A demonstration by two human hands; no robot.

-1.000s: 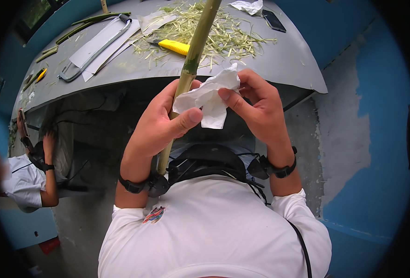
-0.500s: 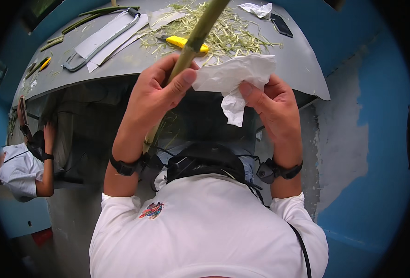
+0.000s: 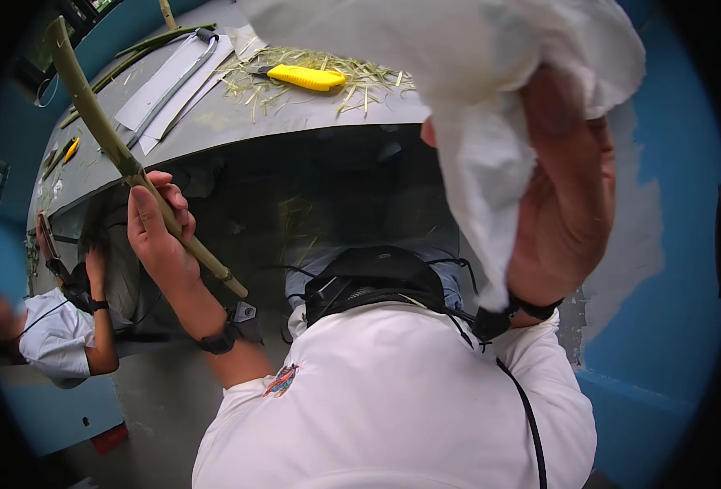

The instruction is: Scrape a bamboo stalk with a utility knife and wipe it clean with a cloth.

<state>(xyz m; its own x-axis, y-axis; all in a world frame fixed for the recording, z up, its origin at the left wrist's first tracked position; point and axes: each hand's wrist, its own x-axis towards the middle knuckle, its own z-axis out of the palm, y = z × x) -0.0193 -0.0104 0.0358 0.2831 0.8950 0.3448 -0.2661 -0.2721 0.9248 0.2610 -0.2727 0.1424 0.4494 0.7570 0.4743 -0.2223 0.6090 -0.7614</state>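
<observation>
1. Closest to the camera, at the upper right, hangs a crumpled white paper (image 3: 482, 73), large and slightly blurred, with one long tail trailing down past the wrist.
2. Below and behind it, the right hand (image 3: 564, 191) is raised and has hold of this paper, thumb pressed against it; most of the fingers are hidden, so how tightly they curl cannot be told.
3. Beneath both arms spreads the white shirt (image 3: 393, 399), with a black pouch (image 3: 377, 281) at the waist.
4. Off to the left, the left hand (image 3: 162, 236) is closed around a green-brown stick (image 3: 112, 134), thumb on one side and fingers wrapped over the other. The stick slants from upper left to lower right, tilted and well apart from the paper, its lower end free beside the pouch.
5. Beyond the hands stands a grey table (image 3: 295, 118). Near its front edge a yellow cutter (image 3: 307, 78) lies on a heap of pale shavings (image 3: 368, 90).
6. Left of the cutter, a saw (image 3: 179, 84) rests on white sheets (image 3: 152, 85), with long green strips (image 3: 144, 49) behind.
7. At the far left, another person (image 3: 63, 338) sits in a pale shirt.
</observation>
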